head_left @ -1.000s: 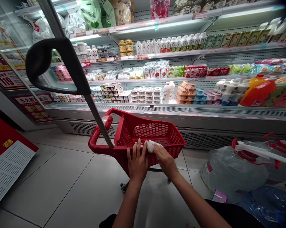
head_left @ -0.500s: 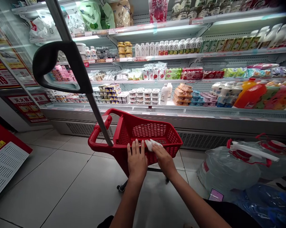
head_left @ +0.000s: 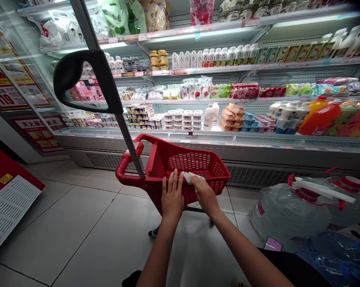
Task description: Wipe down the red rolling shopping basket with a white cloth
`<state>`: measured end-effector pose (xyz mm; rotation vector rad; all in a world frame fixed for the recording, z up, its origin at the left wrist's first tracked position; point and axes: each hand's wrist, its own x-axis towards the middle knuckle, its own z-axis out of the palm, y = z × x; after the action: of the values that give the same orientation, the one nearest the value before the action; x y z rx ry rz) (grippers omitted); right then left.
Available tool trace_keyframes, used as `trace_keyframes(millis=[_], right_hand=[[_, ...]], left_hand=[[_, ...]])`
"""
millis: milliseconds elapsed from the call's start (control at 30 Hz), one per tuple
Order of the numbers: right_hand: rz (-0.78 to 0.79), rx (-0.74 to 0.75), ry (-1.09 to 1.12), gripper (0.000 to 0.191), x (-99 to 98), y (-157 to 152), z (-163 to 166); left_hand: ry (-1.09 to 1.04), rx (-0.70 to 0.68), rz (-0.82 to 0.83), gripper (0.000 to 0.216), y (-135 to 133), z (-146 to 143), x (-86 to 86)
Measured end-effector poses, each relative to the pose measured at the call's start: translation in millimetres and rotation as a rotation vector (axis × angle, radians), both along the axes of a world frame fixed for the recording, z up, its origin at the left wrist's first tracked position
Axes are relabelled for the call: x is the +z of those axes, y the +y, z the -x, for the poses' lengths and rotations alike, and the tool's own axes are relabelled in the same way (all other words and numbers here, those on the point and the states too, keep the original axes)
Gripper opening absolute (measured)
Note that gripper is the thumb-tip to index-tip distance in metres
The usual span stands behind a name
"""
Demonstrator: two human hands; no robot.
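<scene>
A red plastic shopping cart (head_left: 194,160) with a perforated basket stands on the tiled floor in front of me. My left hand (head_left: 172,197) lies flat against the near side of its basket, fingers stretched upward to the rim. Just right of it, my right hand (head_left: 204,195) is closed on a white tissue (head_left: 189,176), pressed to the near rim. The tissue's lower part is hidden by the fingers. A grey pole with a black loop handle (head_left: 108,81) rises at the cart's left end, tilted to the left.
A refrigerated shelf (head_left: 180,137) of dairy and drinks runs behind the cart. Large water jugs (head_left: 290,211) stand at the right, with a phone (head_left: 273,244) beside them. A red unit with a white vent panel (head_left: 14,211) is at the left.
My right hand and the tissue stay at the near rim with only a slight shift. The left hand remains flat on the basket. The view has moved slightly.
</scene>
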<state>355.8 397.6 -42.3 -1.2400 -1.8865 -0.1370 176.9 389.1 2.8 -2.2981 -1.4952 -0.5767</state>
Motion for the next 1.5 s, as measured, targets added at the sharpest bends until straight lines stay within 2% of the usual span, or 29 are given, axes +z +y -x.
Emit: trace_keyframes(millis=[100,167,300,367,567,667,767,933,1000,1067,1200,1267,1367,1500], right_hand=[[0.000,0.071,-0.037,0.071,1.5,1.4,12.4],[-0.010,0.065,-0.033,0.072,-5.0,-1.2,-5.2],[-0.012,-0.071,0.052,0.071,-19.8,-6.3,-54.5],[-0.010,-0.102,0.080,0.069,-19.2,-6.4,-58.7],[-0.012,0.060,-0.041,0.069,13.2,-9.1,6.0],[0.004,0.098,-0.097,0.073,22.6,-18.1,20.5],[-0.005,0.077,-0.111,0.076,16.6,-30.7,3.5],[0.003,-0.072,-0.040,0.074,-2.6,-48.6,-52.2],[0.016,-0.116,-0.016,0.072,-2.8,-50.0,-56.1],[0.014,-0.102,-0.018,0.068,2.1,-46.7,-39.8],[-0.007,0.033,-0.095,0.066,13.8,-34.9,20.0],[-0.023,0.074,-0.122,0.067,14.1,-32.1,33.4],[-0.051,0.062,-0.128,0.069,5.6,-34.9,10.6],[-0.035,-0.084,-0.093,0.071,-10.2,-45.8,-61.7]], left_hand=[[-0.011,-0.003,-0.011,0.085,2.9,0.7,-2.3],[-0.010,-0.013,-0.017,0.085,3.7,1.7,-2.9],[-0.006,-0.029,-0.021,0.085,3.3,2.1,-1.4],[-0.013,-0.027,-0.015,0.083,2.4,1.1,-0.1],[-0.065,0.007,-0.013,0.068,-3.8,-1.6,-0.6],[-0.096,0.023,-0.033,0.063,-10.5,0.9,-2.9],[-0.111,0.024,-0.041,0.062,-18.4,6.2,-5.1],[-0.107,0.007,-0.045,0.062,-29.2,11.3,-5.9],[-0.105,0.010,-0.040,0.062,-31.7,9.5,-5.6],[-0.105,0.017,-0.035,0.063,-32.7,6.8,-5.9],[-0.106,0.017,-0.037,0.064,-30.2,5.7,-9.7],[-0.106,0.015,-0.040,0.065,-28.0,8.5,-11.7],[-0.094,0.004,-0.035,0.066,-26.5,13.9,-12.0],[-0.092,-0.005,-0.027,0.062,-28.6,15.6,-8.8]])
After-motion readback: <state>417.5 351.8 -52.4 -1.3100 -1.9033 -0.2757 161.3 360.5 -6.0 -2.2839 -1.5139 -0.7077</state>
